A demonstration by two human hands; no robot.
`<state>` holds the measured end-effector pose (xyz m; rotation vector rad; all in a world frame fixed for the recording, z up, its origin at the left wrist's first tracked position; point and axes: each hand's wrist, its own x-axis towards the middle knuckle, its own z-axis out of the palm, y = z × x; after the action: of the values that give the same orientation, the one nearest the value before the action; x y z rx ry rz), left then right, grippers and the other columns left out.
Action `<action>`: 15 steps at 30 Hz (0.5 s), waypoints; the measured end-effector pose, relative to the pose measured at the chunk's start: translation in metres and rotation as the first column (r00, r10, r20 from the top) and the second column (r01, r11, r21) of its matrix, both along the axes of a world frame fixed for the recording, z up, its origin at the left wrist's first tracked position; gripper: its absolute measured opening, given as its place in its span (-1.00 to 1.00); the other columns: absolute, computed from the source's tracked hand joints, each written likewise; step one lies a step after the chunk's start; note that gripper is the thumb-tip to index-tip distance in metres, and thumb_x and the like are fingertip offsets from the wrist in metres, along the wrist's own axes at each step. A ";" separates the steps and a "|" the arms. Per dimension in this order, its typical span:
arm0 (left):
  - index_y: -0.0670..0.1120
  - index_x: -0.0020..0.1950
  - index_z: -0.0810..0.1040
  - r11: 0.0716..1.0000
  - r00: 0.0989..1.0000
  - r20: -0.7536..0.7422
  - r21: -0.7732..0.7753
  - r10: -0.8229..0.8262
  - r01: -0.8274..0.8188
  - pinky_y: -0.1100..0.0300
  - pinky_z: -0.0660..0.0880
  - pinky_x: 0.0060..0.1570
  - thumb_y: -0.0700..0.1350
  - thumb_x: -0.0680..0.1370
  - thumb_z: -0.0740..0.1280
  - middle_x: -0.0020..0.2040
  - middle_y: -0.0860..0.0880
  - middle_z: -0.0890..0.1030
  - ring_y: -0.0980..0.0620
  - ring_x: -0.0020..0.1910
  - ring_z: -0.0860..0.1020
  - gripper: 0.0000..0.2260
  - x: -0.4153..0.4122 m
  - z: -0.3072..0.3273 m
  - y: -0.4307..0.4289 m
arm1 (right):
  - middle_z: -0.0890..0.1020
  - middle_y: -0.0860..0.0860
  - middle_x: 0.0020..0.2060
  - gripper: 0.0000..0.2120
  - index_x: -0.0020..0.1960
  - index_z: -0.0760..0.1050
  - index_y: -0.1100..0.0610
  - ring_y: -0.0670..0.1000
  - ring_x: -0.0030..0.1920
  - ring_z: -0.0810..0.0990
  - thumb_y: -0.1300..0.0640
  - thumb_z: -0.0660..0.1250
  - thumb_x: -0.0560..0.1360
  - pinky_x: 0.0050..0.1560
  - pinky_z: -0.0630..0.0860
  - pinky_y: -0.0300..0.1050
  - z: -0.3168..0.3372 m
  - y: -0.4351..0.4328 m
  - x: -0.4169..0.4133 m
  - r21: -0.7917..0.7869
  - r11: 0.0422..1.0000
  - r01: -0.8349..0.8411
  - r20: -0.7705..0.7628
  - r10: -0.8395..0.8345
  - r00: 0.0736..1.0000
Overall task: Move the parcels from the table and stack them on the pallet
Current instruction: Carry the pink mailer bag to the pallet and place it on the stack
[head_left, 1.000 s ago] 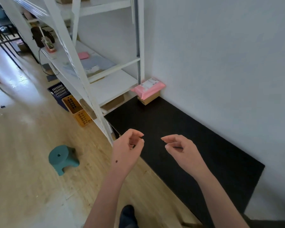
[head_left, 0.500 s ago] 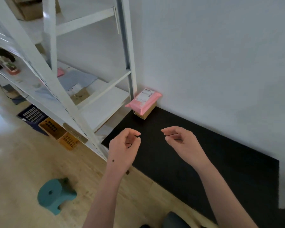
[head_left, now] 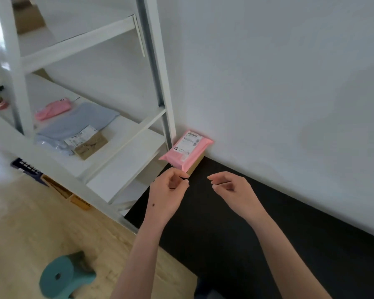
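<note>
Parcels: pink parcel (head_left: 187, 148) lies on a brown box (head_left: 197, 164), stacked in the pallet (head_left: 268, 244) corner against the wall, beside the shelf rack (head_left: 158, 87). I see both hands above the pallet, near the stack. Left hand (head_left: 167, 194) and right hand (head_left: 232, 189) empty, each grip loosely curled, holding nothing.

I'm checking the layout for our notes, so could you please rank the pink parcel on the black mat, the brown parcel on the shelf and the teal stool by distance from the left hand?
From the left hand:
1. Pink parcel, just beyond the fingertips, against the wall.
2. Brown parcel, left, on the white shelf.
3. Teal stool, down-left on the floor.
</note>
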<state>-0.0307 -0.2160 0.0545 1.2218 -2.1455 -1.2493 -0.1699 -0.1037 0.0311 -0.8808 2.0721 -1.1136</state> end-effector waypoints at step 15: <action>-0.04 0.09 0.55 0.998 0.983 0.176 -0.012 -0.054 0.057 0.27 0.32 0.06 -0.16 0.52 0.32 0.14 0.08 0.55 0.17 0.10 0.48 -0.84 -0.047 -0.053 -0.097 | 0.61 -0.11 -0.02 -0.77 0.15 0.57 -0.02 -0.17 -0.02 0.58 0.17 0.34 0.52 -0.11 0.43 -0.36 -0.034 -0.080 -0.031 0.110 0.993 0.028 0.094 -0.038 0.995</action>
<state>-0.0775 -0.3127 0.0015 1.3174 -2.3249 -1.1819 -0.2012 -0.1834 -0.0030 -0.7283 2.0535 -1.0292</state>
